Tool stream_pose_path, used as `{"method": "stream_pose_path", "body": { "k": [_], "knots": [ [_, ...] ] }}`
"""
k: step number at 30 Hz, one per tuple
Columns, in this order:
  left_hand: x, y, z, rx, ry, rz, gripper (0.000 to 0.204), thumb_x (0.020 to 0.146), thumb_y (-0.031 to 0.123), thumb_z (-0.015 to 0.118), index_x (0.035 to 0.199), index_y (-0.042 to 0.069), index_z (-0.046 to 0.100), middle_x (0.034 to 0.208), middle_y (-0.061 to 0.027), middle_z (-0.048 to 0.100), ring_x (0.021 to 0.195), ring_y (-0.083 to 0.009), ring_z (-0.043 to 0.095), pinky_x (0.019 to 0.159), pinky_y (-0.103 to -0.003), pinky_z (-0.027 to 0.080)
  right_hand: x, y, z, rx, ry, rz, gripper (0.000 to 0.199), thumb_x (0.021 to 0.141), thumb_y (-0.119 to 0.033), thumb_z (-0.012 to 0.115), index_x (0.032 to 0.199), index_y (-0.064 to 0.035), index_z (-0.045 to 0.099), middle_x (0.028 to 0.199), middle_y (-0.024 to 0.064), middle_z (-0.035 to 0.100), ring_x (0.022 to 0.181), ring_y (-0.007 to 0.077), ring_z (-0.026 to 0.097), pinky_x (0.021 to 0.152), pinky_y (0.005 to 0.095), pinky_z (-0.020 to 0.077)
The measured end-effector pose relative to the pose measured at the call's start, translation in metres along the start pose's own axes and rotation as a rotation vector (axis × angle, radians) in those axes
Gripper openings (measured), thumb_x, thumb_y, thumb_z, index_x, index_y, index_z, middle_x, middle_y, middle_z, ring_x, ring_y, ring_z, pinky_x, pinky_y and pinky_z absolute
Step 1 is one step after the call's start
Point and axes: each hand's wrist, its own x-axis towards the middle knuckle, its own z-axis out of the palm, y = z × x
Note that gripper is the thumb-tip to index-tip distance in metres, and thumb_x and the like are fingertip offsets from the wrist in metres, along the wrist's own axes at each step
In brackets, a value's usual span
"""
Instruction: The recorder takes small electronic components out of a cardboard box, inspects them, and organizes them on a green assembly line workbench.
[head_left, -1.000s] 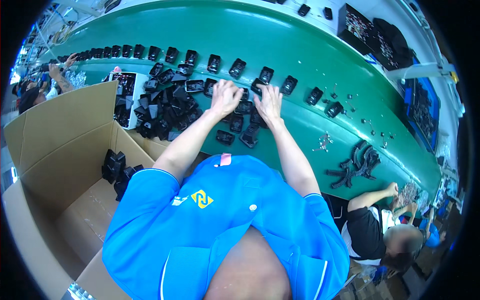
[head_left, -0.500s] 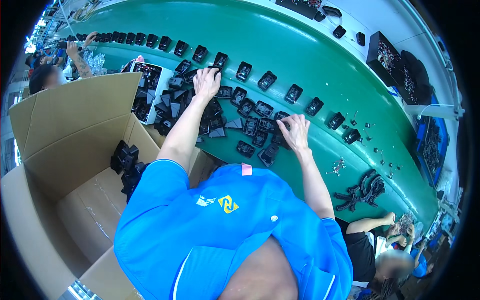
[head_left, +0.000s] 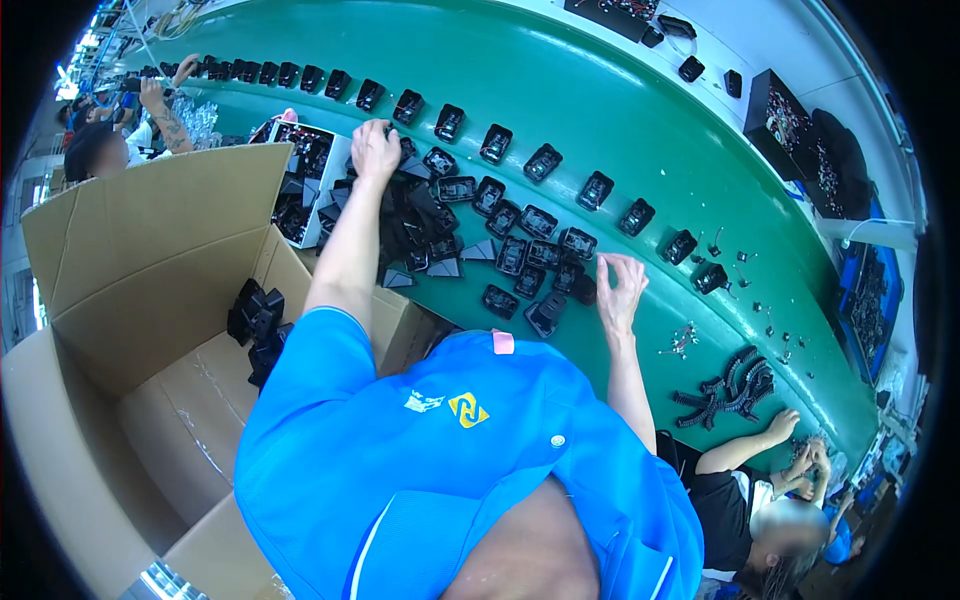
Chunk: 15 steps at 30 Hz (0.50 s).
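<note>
My left hand is beside the white box, at the far end of a heap of black plastic parts. Its fingers curl over a black plastic housing that is mostly hidden under them. Over the green bench, my right hand has bent fingers, with the thumb apart from them and nothing visible between. Just left of it lies a cluster of open black housings, showing their hollow insides. Another housing rests at the cluster's near edge.
A line of black housings runs along the green bench. A white box of small parts stands left, behind an open cardboard carton holding black parts. Black ribbed pieces lie right. Co-workers sit at both ends.
My left hand has moved left, off a housing in the line, to the heap's far end. My right hand has drawn away rightward from the cluster, leaving its housings on the bench.
</note>
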Motion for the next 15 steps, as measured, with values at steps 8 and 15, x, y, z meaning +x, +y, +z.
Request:
{"method": "stream_pose_path", "body": {
  "k": [8, 15],
  "knots": [
    [0.01, 0.001, -0.018, 0.279, -0.355, 0.049, 0.034, 0.091, 0.033, 0.058, 0.118, 0.015, 0.066, 0.124, -0.0059, 0.063, 0.115, -0.0311, 0.055, 0.1, -0.043, 0.043, -0.015, 0.014, -0.003, 0.014, 0.04, 0.142, 0.01, 0.09, -0.019, 0.068, 0.094, -0.0114, 0.072, 0.097, 0.0012, 0.066, 0.094, 0.0203, 0.055, 0.09, 0.0358, 0.0401],
    [0.002, -0.027, -0.021, -0.034, -0.251, 0.109, 0.034, 0.091, 0.03, 0.059, 0.12, 0.014, 0.065, 0.125, -0.0076, 0.062, 0.112, -0.0324, 0.056, 0.099, -0.041, 0.044, -0.017, 0.008, -0.002, 0.062, 0.008, 0.071, 0.011, 0.091, -0.017, 0.067, 0.097, -0.0089, 0.073, 0.098, 0.0043, 0.066, 0.093, 0.0221, 0.058, 0.092, 0.034, 0.0432]
  ]
}}
